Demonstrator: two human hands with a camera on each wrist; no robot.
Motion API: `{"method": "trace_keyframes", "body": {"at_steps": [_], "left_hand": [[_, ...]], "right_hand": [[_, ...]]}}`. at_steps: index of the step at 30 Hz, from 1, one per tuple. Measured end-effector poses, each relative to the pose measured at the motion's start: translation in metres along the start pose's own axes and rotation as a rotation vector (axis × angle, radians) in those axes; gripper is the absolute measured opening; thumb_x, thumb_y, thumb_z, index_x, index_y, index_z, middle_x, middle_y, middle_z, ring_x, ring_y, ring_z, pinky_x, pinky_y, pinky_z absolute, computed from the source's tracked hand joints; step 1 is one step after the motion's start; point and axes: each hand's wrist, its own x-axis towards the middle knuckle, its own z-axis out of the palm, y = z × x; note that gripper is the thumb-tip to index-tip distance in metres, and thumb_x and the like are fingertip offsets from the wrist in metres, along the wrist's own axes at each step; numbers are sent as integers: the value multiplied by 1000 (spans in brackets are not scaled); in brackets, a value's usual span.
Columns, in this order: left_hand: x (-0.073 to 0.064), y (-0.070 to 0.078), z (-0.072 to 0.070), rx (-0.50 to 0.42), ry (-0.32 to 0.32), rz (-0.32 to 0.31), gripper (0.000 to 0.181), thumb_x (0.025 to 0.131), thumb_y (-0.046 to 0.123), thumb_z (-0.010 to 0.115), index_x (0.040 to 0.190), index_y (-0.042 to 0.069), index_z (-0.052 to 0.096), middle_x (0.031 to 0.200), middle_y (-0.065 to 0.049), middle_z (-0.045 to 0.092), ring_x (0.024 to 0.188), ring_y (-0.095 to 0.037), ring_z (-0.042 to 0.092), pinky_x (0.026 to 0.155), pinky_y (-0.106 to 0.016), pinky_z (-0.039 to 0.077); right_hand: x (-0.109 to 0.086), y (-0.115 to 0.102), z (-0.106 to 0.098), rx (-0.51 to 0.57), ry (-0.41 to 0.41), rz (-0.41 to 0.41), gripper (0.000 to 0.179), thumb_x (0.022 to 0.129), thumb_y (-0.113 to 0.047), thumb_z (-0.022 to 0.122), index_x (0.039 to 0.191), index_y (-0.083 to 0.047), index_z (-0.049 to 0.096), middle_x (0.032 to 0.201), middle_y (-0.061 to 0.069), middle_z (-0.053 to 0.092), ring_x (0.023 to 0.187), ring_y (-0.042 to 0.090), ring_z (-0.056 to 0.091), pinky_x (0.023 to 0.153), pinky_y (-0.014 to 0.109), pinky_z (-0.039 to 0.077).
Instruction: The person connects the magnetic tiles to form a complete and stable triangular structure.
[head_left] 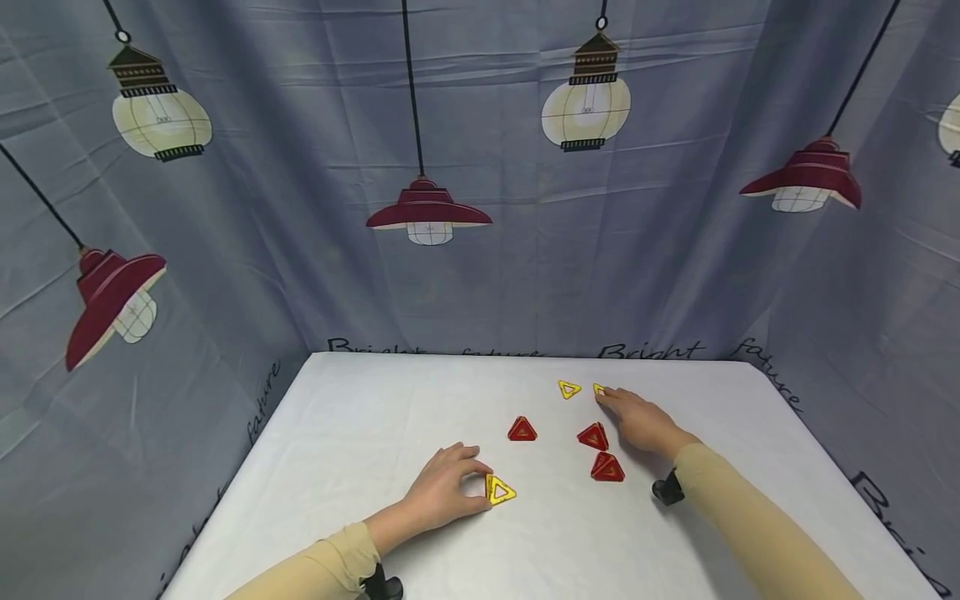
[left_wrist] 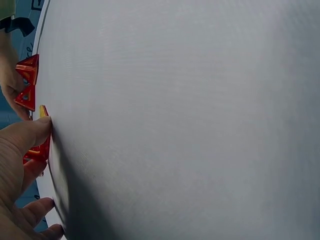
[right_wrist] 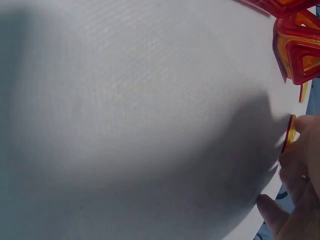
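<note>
My left hand (head_left: 446, 490) pinches a yellow triangular piece (head_left: 501, 490) between thumb and fingers, low over the white table. In the left wrist view its yellow corner (left_wrist: 42, 110) sticks out past the thumb. At the far right, my right hand (head_left: 639, 419) reaches forward and pinches a flat yellow triangle tile (head_left: 597, 389), mostly covered by the fingers. The right wrist view shows that tile's yellow edge (right_wrist: 290, 132) between the fingertips. A second flat yellow triangle (head_left: 569, 389) lies just left of it.
A red pyramid (head_left: 522, 429) of triangle tiles stands mid-table between the hands. Two more red pyramids, a rear one (head_left: 593, 436) and a front one (head_left: 607, 467), stand close together by the right forearm. A grey curtain (head_left: 480, 283) printed with lamps surrounds the white table (head_left: 345, 417).
</note>
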Motion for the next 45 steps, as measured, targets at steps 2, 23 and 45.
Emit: {"method": "trace_keyframes", "body": {"at_steps": [2,23,45], "left_hand": [[0,0,1,5,4,2,41,83,39,84,119,21,76,148,-9,54,144,-37,39,117,-59,28],[-2,2,1,-7,11,6,38,84,37,84,117,19,75,147,-12,54,144,-39,38,117,-60,27],[0,1,1,-6,12,12,38,84,37,83,116,19,75,146,-12,54,143,-40,39,116,-61,27]], "right_hand": [[-1,-1,0,-11,-20,1,63,91,9,46,153,-3,46,159,25,35,145,48,31,116,63,26],[-61,10,1,-115,23,-22,49,93,6,55,142,6,55,150,31,45,135,50,45,109,61,38],[-152,-20,4,-46,-73,44,41,98,1,55,138,-3,64,145,18,55,132,44,52,104,61,43]]}}
